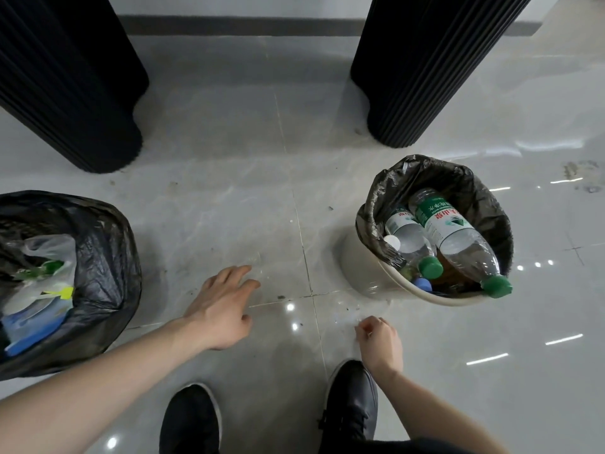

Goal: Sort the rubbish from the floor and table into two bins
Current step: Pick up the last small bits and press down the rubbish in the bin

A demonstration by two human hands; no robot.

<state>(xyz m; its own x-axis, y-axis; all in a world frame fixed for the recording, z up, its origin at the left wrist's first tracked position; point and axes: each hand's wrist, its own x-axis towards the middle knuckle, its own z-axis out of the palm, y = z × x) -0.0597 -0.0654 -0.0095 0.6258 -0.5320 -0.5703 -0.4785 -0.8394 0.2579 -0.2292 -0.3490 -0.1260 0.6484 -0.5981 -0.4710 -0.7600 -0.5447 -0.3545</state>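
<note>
- The black-lined bin at far left holds plastic bags and blue packaging.
- The left hand hovers low over the floor, fingers spread apart, holding nothing.
- Two black shoes stand below the hands.
- The right hand has its fingertips pinched together; whether they grip anything cannot be told.
- The cream bin at right holds water bottles, lying tilted, green caps toward the camera.
- Two black fluted columns stand behind.

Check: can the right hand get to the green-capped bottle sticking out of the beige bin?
Probably yes. The right hand is loosely closed, apparently empty; bare floor lies between it and the bottle overhanging the beige bin.
</note>
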